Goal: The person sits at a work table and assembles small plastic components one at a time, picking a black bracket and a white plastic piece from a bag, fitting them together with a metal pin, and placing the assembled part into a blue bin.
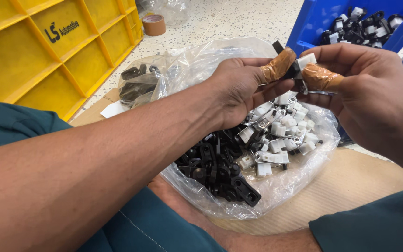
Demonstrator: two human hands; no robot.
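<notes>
In the head view, your left hand [239,88] and right hand [364,88] meet above an open clear plastic bag [281,186], and both are closed in a pinch on one small assembly [299,67]: a black plastic piece with a white blocky clip at its top and a bit of bright metal at its lower edge. Your left thumb and your right thumb are each wrapped in glossy brown tape [320,77], wrinkled at the edges, and these taped tips press the part from either side, well above the bag's contents. Beneath your hands the crinkled, translucent bag holds two sorts of parts: a heap of flat black plastic brackets [215,168] with round holes on the near left side, and a cluster of white clips on metal plates [281,135] on the far right side, the two heaps touching in the middle. The bag sits on ribbed brown cardboard [350,182], between your teal-clad legs. Behind it, a second thin plastic bag [138,84] holds darker, matte parts. To your left stands a yellow moulded crate [47,60] with ribbed walls; beside its far corner a brown tape roll [154,24] lies on the speckled floor. At upper right a blue bin [313,23] contains assembled black-and-white pieces [360,28].
</notes>
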